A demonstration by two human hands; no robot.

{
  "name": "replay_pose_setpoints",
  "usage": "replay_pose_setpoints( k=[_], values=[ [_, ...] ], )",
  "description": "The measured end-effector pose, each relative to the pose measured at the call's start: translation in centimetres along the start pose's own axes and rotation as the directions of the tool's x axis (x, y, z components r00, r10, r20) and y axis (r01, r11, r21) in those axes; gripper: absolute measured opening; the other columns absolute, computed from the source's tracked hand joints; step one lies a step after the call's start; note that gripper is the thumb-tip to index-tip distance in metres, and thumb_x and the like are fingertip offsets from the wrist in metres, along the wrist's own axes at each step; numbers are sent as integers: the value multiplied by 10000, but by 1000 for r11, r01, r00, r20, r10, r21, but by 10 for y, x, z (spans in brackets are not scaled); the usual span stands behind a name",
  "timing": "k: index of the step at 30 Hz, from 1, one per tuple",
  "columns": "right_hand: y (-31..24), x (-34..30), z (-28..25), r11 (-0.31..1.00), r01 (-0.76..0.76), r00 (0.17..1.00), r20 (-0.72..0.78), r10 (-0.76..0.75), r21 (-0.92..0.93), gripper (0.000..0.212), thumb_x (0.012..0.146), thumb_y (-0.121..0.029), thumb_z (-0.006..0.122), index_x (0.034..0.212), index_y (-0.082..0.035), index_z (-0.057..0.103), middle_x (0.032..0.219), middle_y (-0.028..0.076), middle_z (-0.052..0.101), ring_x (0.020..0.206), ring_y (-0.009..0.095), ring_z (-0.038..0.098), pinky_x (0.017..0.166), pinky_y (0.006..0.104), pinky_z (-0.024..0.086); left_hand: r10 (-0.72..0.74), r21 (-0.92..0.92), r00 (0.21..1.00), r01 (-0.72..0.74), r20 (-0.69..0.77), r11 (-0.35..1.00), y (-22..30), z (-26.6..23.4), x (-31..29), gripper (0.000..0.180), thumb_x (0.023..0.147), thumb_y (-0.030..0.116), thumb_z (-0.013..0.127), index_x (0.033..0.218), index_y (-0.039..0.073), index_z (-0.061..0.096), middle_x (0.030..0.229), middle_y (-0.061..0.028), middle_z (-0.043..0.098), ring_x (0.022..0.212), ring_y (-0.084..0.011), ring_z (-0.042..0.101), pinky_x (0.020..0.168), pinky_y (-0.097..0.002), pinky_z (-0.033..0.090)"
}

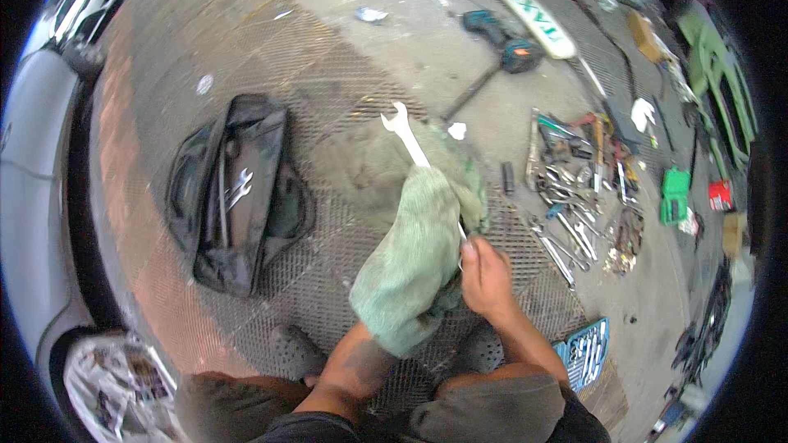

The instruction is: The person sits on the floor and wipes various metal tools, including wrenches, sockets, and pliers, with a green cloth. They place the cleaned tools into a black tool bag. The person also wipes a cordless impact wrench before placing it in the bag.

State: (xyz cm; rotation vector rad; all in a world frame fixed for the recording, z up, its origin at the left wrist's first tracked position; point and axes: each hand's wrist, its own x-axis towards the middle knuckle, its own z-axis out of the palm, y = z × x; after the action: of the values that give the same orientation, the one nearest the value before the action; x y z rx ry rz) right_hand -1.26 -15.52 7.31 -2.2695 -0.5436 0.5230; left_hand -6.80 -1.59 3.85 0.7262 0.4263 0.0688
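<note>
Head view: one open-end wrench [408, 141] is held above the floor cloth [353, 166], its shaft wrapped in one green rag [410, 250]. Right-hand [486, 275] fingers appear to pinch its lower end; the rag hides the left hand, so its fingers cannot be told. Slack cloth or a weak pinch could let the wrench slip. Around: one black tool bag [286, 205], one cordless power tool [519, 57], one green case [676, 184]; the loose wrenches [555, 258] overlap too much to count.
</note>
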Motion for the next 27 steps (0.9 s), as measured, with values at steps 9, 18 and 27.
replay_pose_setpoints(
  k=[9,18,27],
  values=[
    [43,-27,-39,866,-166,982,-1,188,472,390,1042,-319,474,887,7,621,587,-25,448,454,48,359,411,234,286,134,-89,962,-159,-238,983,12,-38,13,333,1001,167,564,1303,29,566,1198,-96,632,1100,-209,599,974,-335,477],
    [-86,25,12,768,-126,819,503,-276,627,641,1005,-447,520,1402,49,429,798,53,608,624,154,600,578,291,514,154,22,953,-153,-261,988,8,-37,15,329,1002,166,562,1301,29,564,1200,-96,628,1101,-206,599,969,-330,479],
    [-59,18,17,878,191,645,618,-449,439,533,905,-314,695,1327,-23,551,931,124,727,775,228,710,738,374,558,121,122,960,-92,-253,988,-1,-40,15,326,1004,165,560,1299,28,563,1203,-96,624,1102,-204,598,963,-325,481]
  ],
)
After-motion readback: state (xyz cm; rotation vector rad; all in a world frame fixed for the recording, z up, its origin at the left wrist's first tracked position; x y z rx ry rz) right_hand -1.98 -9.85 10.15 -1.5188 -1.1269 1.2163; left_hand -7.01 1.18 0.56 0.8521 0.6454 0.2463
